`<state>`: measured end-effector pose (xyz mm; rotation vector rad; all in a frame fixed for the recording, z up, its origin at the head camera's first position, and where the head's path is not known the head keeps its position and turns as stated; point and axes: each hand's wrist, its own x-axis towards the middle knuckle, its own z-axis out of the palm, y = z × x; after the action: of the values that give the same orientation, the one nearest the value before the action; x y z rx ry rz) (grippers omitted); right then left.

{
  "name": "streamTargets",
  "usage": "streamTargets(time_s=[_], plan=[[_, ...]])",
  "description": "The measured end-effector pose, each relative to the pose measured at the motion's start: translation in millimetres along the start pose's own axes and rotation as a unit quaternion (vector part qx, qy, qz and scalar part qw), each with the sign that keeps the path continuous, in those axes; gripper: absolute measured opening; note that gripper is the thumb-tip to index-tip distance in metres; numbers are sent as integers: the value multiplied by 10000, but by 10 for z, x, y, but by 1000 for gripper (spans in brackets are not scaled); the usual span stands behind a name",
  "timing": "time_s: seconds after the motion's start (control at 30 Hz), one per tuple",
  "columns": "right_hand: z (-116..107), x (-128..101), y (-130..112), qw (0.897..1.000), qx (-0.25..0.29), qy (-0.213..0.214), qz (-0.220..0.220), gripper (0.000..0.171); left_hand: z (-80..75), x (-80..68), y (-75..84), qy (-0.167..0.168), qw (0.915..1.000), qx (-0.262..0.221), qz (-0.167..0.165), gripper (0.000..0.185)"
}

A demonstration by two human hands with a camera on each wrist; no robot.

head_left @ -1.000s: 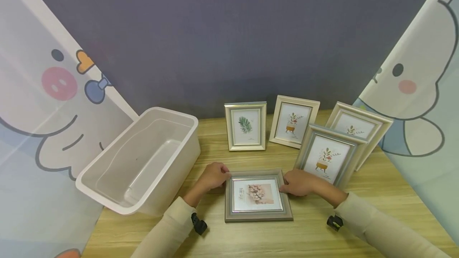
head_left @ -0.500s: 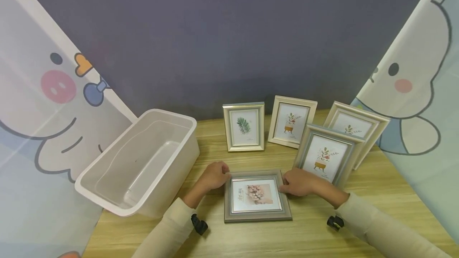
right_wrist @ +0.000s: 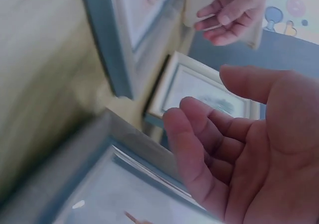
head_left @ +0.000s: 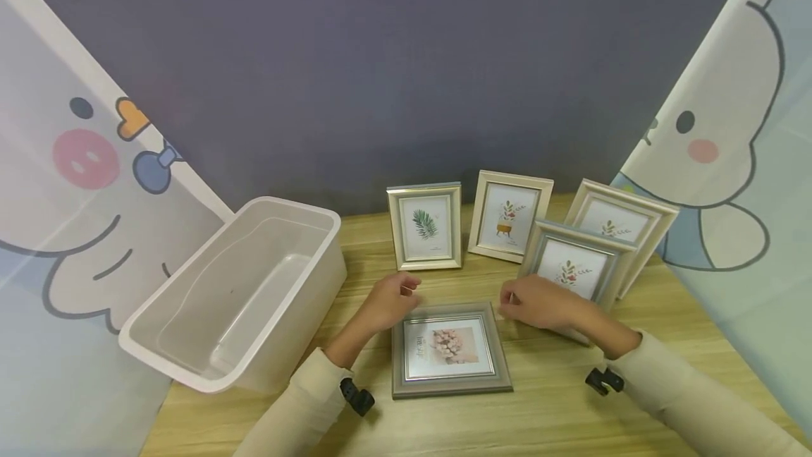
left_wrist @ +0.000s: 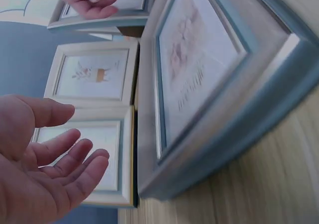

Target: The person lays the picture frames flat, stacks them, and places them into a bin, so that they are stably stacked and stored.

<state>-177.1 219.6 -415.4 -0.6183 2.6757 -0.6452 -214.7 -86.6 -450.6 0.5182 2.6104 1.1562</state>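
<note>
Grey picture frame (head_left: 450, 350): lies flat, face up, on the wooden counter (head_left: 558, 415), near its front edge; flower print behind the glass. No hand touches it.

Left hand (head_left: 388, 300): raised just off the frame's far left corner; grip loose, fingers relaxed and slightly spread, holding nothing, as the left wrist view confirms.

Right hand (head_left: 539, 302): raised just off the far right corner; grip likewise relaxed and apart, empty, palm open in the right wrist view.

Leaf-print frame (head_left: 426, 227): upright, behind the flat frame, beside the left hand.

Cream frame (head_left: 509, 216): upright, just right of the leaf-print one, plant-stand print.

Grey-blue standing frame (head_left: 574, 268): upright, directly behind the right hand, partly hidden by it.

Rear cream frame (head_left: 624, 221): upright, behind and overlapped by the grey-blue one.

White plastic bin (head_left: 190, 355): on the counter's left end, well apart from the frames.

Cartoon-print curtains (head_left: 76, 182): either side; dark wall behind.
</note>
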Motion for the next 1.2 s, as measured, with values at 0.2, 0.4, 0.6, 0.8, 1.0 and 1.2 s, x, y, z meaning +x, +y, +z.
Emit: streamTargets(time_s=[0.2, 0.4, 0.6, 0.8, 1.0, 1.2], plan=[[-287, -80, -4, 9984, -59, 525, -211, 13, 79, 89, 144, -274, 9986, -437, 151, 35], [-580, -201, -21, 9923, -283, 1202, -108, 14, 228, 168, 306, -523, 9955, -715, 325, 34], [-804, -328, 1, 9834, -525, 1738, 1, 15, 421, 260, 443, -718, 9923, -919, 419, 35], [-923, -392, 122, 9621, -1081, 2502, -95, 11, 611, 371, 551, -804, 9896, -1109, 433, 39], [-987, -398, 329, 9438, -1555, 2904, -279, 20, 755, 480, 657, -869, 9874, -1227, 498, 44], [-1036, -397, 419, 9554, -1656, 2440, -123, 27, 926, 606, 754, -969, 9854, -1257, 621, 52]])
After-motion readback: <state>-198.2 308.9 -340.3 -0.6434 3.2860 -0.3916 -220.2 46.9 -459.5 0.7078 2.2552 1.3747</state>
